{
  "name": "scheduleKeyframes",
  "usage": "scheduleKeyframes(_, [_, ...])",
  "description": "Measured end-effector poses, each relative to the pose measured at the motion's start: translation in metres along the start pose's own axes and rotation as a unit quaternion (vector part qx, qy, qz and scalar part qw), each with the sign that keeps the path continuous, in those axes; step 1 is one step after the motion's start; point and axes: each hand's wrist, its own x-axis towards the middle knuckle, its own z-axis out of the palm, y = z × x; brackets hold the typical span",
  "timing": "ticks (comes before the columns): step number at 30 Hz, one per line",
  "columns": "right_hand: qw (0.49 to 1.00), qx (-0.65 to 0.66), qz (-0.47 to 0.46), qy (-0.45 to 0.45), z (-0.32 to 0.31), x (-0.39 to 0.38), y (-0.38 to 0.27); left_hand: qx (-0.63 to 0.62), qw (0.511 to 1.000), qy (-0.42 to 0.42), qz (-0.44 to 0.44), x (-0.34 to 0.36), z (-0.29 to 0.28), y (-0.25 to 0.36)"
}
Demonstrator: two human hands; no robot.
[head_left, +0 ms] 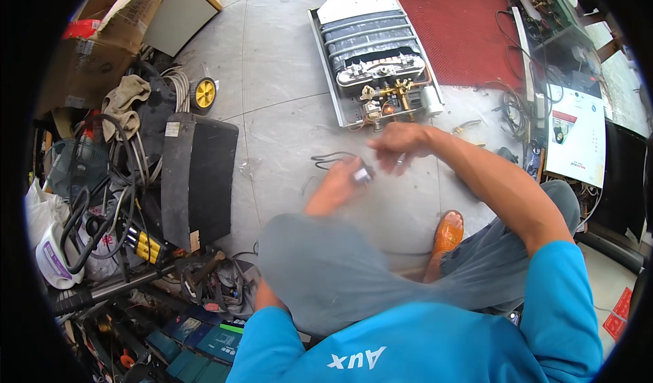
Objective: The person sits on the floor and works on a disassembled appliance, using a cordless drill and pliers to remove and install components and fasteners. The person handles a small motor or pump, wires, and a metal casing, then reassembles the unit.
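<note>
Grey floor (275, 63) at upper centre carries an opened water heater (371, 26), face-up, probably so its brass fittings (403, 97) sit within reach. Mid-frame, your left hand (336, 183) curls around a small dark device (363, 174); your right hand (400, 145), wrist bent, hovers close by, fingers half-curled, any hold too blurred to tell.

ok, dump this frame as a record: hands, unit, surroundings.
left hand: holding small dark-and-pale object, details blurred
right hand: close beside it, fingers curled, grip unclear
unit: opened appliance, pipework exposed, on grey floor beyond hands
left side: black box, yellow-hubbed wheel
right side: red mat, white panel
</note>
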Motion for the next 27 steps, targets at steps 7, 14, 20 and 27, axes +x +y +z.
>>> scheduleKeyframes(7, [0.966, -0.028, 0.109, 0.234, -0.016, 0.015, 0.084, 0.076, 0.994, 0.054, 0.053, -0.023, -0.005, -0.004])
scheduleKeyframes(14, [0.879, -0.234, -0.043, 0.412, 0.056, 0.066, 0.092, 0.085, 0.983, 0.153, 0.059, -0.027, -0.013, 0.001])
scheduleKeyframes(20, [0.892, -0.169, -0.197, 0.37, 0.085, 0.089, 0.075, 0.195, 0.943, 0.239, 0.123, -0.004, -0.013, -0.01])
scheduleKeyframes(27, [0.942, -0.037, -0.185, 0.277, 0.064, 0.08, 0.066, 0.133, 0.961, 0.219, 0.1, -0.006, -0.007, 0.002])
